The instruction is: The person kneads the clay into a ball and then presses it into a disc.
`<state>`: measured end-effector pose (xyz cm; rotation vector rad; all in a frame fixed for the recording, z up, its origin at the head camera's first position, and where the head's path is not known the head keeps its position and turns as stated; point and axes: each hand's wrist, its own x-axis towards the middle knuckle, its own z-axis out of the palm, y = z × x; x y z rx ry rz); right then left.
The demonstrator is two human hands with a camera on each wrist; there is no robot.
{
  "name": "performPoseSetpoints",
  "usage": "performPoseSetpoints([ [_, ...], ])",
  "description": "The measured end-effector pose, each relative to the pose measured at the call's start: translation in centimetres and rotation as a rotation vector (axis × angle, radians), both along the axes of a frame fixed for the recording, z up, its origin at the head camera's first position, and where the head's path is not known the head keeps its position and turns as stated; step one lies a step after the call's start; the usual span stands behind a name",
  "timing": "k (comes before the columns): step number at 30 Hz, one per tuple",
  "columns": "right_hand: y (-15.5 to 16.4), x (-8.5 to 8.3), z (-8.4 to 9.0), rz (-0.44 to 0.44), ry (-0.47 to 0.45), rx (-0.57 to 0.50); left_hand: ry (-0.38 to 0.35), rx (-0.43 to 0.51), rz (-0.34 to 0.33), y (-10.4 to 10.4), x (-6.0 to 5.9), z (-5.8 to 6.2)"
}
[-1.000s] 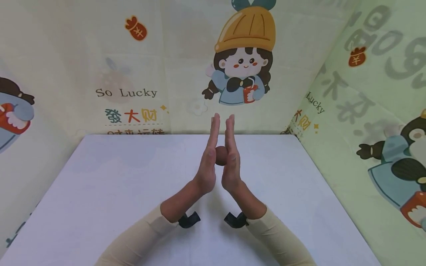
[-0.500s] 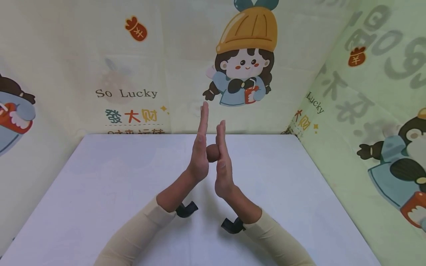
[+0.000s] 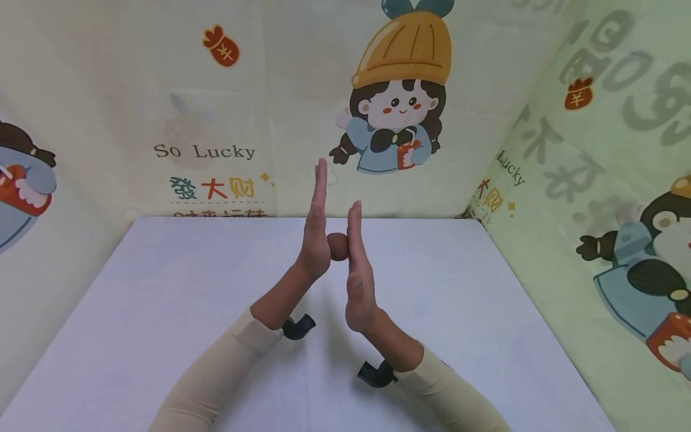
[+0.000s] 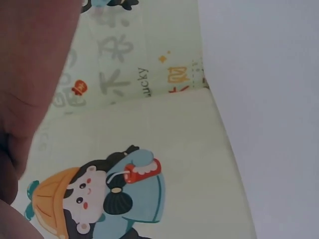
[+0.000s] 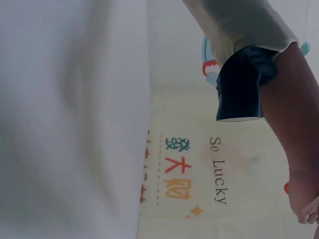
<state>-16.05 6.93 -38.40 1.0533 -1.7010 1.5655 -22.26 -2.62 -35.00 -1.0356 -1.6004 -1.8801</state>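
Observation:
A small brown ball (image 3: 338, 246) is pressed between my two upright palms in the head view, above the table. On its left side stands my left hand (image 3: 315, 234), fingers straight and pointing up, set farther forward than the other. My right hand (image 3: 359, 273) touches the ball from the right with straight fingers, lower in the picture. Part of the left hand (image 4: 25, 109) fills the left edge of the left wrist view, where the ball is not seen. The right wrist view shows the left hand (image 5: 304, 199) at its right edge, and the ball is hidden there too.
A white table (image 3: 178, 288) spreads below the hands. Behind it hangs a pale printed cloth (image 3: 302, 90) with cartoon figures and lettering. A black curved mount sits at each wrist, the left one (image 3: 299, 327) and the right one (image 3: 376, 374).
My left hand has moved forward and to the left, while my right hand has slid back and slightly left. The ball between them has shifted left and now lies nearer the right fingers.

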Motion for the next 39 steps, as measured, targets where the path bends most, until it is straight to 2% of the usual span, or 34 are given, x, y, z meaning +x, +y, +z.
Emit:
performPoseSetpoints([
  [4,0.1,0.3,0.2,-0.009,0.016,0.007,-0.003,-0.034,-0.006,0.0,-0.4,-0.6],
  [9,0.5,0.4,0.3,-0.034,0.022,0.012,-0.030,-0.074,-0.048,0.4,-0.5,-1.5],
  [21,1.4,0.5,0.8,-0.097,0.075,0.009,-0.113,-0.154,-0.131,1.7,0.5,-3.4],
  [27,2.0,0.1,1.6,-0.134,0.087,0.007,-0.102,-0.175,-0.160,2.4,0.8,-4.3],
  [39,3.4,-0.4,2.8,-0.153,0.081,-0.017,-0.078,-0.194,-0.180,3.5,2.4,-5.0],
])
